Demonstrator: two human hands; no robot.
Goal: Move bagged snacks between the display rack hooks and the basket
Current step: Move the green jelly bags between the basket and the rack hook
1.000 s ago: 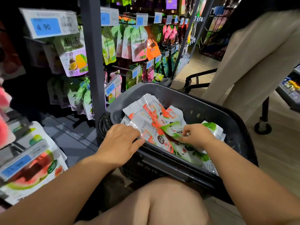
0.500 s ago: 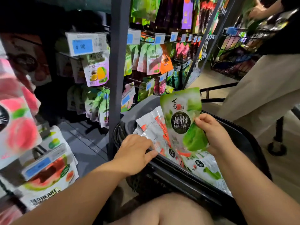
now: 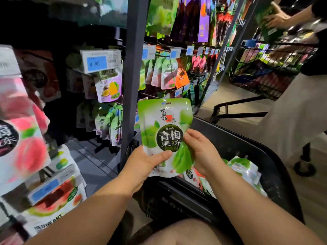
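Note:
I hold a green and white snack bag upright above the near left corner of the black basket. My left hand grips its lower left corner, thumb across the front. My right hand pinches its right edge. More bags, green and orange, lie inside the basket. The display rack stands just behind, its hooks carrying hanging snack bags and blue price tags.
Pink and watermelon bags hang close at my left. Another person stands at the right beside a wire cart full of goods. My knee is under the basket. Wooden floor lies beyond.
My right hand lifted the green bag out of the basket and raised it. My left hand left the basket's bags and took hold of the green bag's lower corner. The view tilted up.

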